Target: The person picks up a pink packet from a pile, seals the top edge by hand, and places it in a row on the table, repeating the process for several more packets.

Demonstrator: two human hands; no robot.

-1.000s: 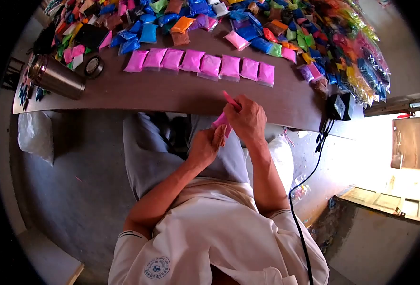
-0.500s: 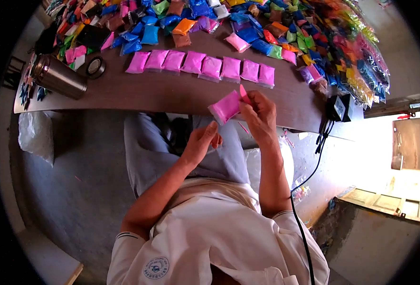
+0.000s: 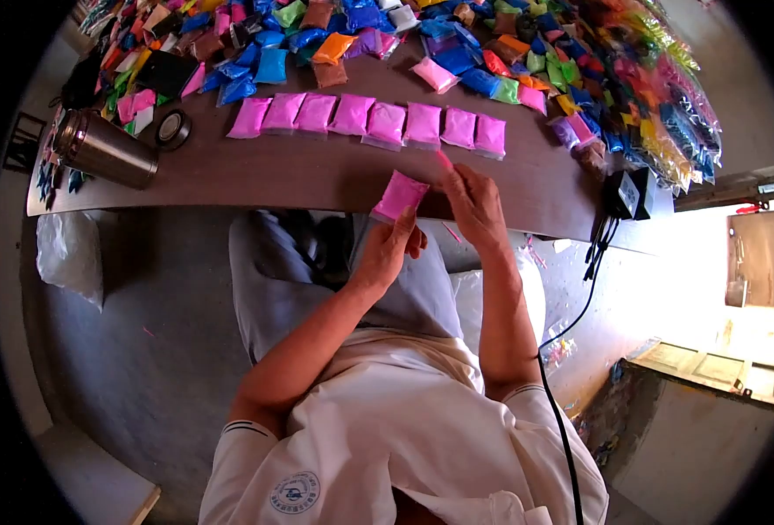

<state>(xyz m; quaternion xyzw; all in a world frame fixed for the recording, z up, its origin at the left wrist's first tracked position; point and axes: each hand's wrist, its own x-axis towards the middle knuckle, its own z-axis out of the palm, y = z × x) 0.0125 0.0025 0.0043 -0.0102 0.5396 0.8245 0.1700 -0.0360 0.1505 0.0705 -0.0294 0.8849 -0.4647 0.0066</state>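
Note:
In my left hand is a small clear bag of pink material, gripped at its lower edge and tilted above the table's front edge. To its right, my right hand is closed around a thin pink strip whose tip sticks up past the fingers; its exact kind I cannot make out. The right hand and the bag are apart. Beyond both hands, several similar pink bags lie side by side in a row on the brown table.
Heaps of small coloured bags cover the table's far side. A steel flask lies on the left near a round lid. At the right edge sits a black power adapter with a cable hanging down. A plastic bag is below left.
The pink bag has passed from my right hand to my left and moved slightly left. My right hand keeps the pink strip and is now apart from the bag.

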